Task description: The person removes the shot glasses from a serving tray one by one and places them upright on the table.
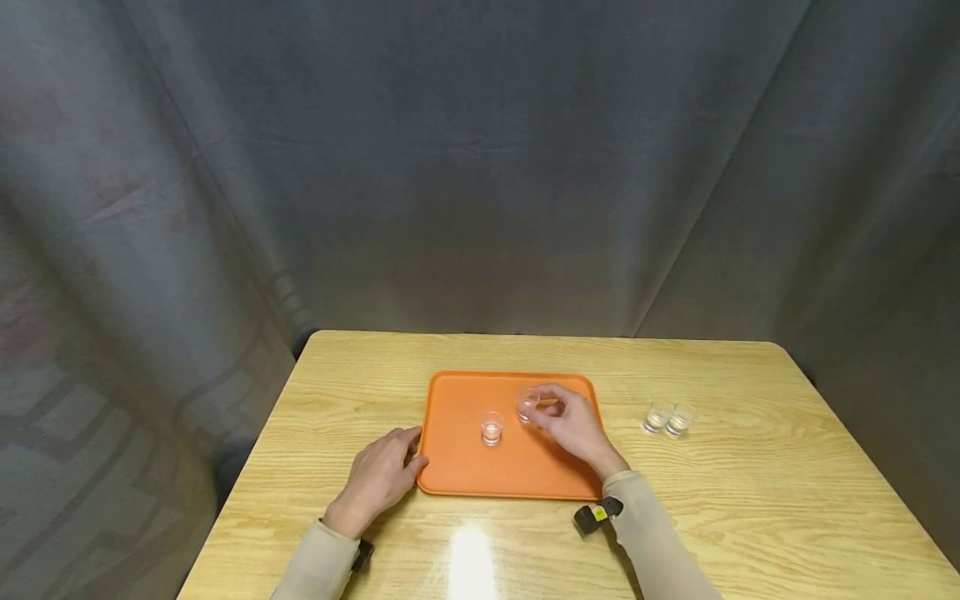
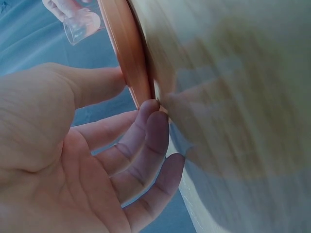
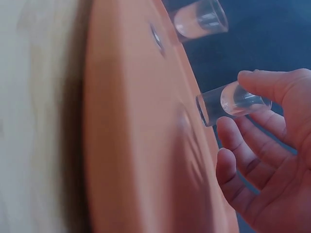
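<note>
An orange tray [image 1: 465, 473] lies on the table, with one small clear shot glass [image 1: 491, 430] standing near its middle. My right hand [image 1: 572, 425] pinches a second clear shot glass [image 3: 238, 101] between thumb and fingers, over the tray's back right part. That glass is upright; whether its base touches the tray I cannot tell. At the tray's left edge, my left hand [image 1: 378, 473] holds the rim, thumb on top and fingertips along the outer side and the tabletop.
Two more clear shot glasses, one [image 1: 653, 419] beside the other [image 1: 680, 422], stand close together on the wooden table [image 1: 757, 500] right of the tray. A grey curtain [image 1: 480, 183] hangs behind the table's far edge.
</note>
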`<state>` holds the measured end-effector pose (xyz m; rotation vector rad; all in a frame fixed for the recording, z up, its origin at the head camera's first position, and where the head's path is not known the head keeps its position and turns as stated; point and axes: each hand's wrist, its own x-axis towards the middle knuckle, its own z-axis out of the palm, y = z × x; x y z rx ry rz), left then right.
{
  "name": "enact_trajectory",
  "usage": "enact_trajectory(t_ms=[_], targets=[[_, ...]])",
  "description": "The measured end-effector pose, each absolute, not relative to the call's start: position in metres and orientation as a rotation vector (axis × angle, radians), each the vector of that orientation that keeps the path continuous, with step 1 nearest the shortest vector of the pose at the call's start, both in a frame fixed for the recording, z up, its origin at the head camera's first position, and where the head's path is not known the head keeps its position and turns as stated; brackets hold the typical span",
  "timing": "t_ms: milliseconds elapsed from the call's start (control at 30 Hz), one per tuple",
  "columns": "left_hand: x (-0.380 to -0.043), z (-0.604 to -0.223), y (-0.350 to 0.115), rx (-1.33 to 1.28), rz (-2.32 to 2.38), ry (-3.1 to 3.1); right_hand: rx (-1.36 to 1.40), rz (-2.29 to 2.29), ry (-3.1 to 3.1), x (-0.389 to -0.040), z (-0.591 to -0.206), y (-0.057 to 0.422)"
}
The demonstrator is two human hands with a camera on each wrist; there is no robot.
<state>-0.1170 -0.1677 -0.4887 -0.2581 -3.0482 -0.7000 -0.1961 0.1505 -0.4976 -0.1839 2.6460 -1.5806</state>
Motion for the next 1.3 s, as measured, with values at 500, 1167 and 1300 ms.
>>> enact_trajectory(t_ms=[500,1167,1300], targets=[[-0.119,-0.487,-0.169,-0.255,-0.705,-3.053,-0.113,-1.536,2.728,-0.192,-0.473,0.204],[-0.118,-0.489,-0.169,-0.251,-0.734,-3.065,0.036,-1.320,3.044,-0.175,-0.443,0.293],[-0.117,-0.489,-0.170,-0.254,-0.732,-3.070,0.128,-1.313,3.077,-0.170,-0.439,0.311]])
